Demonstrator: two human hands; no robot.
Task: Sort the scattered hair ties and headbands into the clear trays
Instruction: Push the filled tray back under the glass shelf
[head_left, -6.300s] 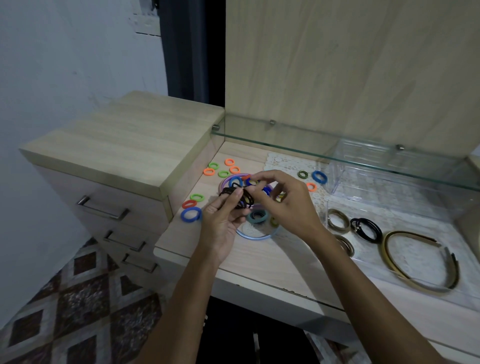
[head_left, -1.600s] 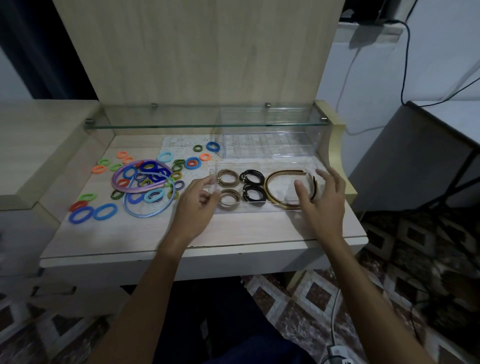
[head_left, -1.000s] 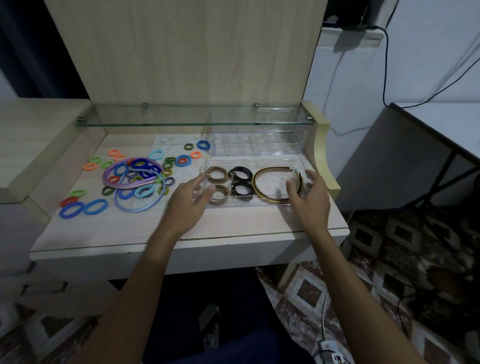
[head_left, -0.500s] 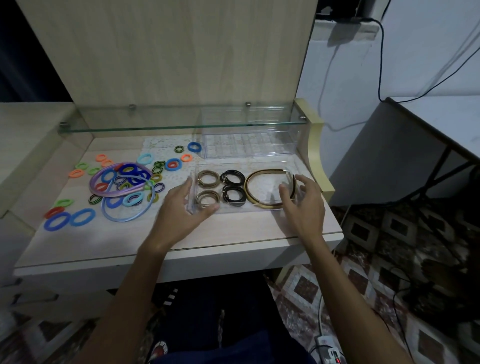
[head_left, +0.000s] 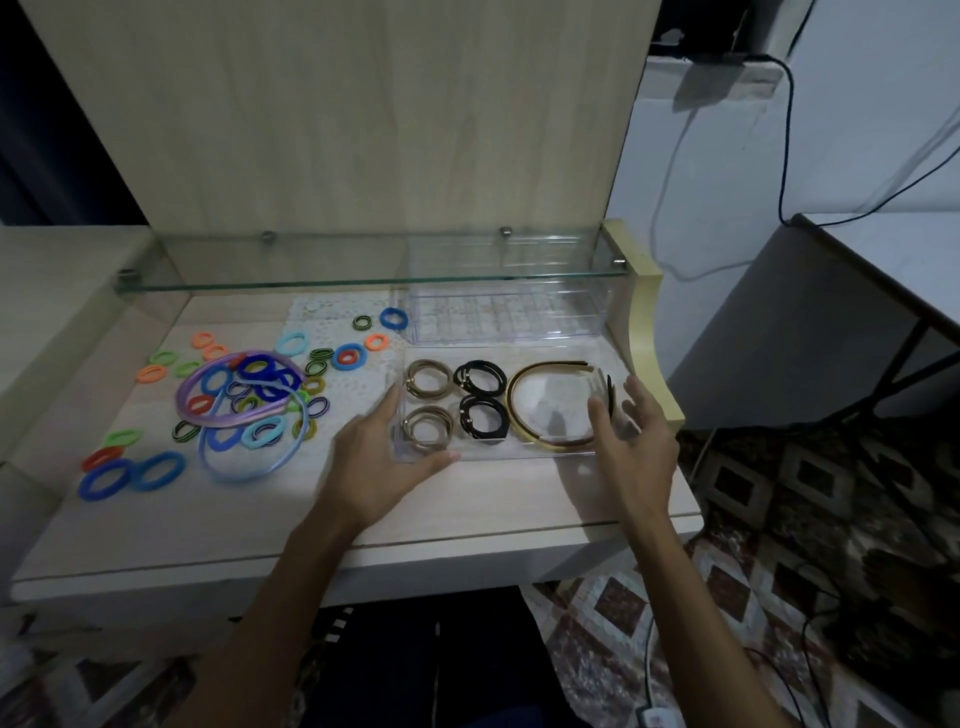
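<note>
Head view: left hand (head_left: 375, 462) and right hand (head_left: 632, 447) — fingers straight, each grip open — flank the shallow clear plastic tray (head_left: 551, 453), seemingly touching its ends.

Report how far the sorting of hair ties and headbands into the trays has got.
Done: two tan bundles, two black bundles and a gold headband lie in the near tray. In hand: left hand and right hand flank that tray. Left: the colourful ties and purple headband on the desk; the rear tray looks empty.
</note>
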